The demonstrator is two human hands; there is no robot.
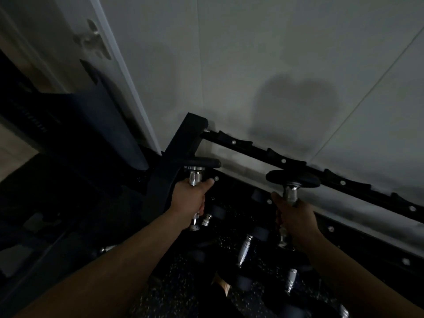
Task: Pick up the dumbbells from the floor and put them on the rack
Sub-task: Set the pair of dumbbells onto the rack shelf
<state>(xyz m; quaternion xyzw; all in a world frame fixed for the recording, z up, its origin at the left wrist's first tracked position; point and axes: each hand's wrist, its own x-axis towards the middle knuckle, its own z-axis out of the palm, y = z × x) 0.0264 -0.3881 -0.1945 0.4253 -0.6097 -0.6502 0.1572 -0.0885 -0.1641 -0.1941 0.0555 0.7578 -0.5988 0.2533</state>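
My left hand (191, 198) is shut around the chrome handle of a black-headed dumbbell (202, 162), held upright close to the rack's left post (181, 145). My right hand (294, 216) grips the handle of a second dumbbell (293, 179), its black head just in front of the rack's upper rail (284, 160). That black rail, with saddle-shaped cradles and silver bolts, runs from the post down to the right along the wall. Below my hands, more chrome-handled dumbbells (244, 250) rest on lower levels or the floor; the dim light does not show which.
A pale wall (275, 65) stands right behind the rack. At the left are a white door with a handle (91, 40) and a dark machine frame (68, 134). Speckled black rubber flooring (183, 283) lies below, with a foot partly visible (223, 286).
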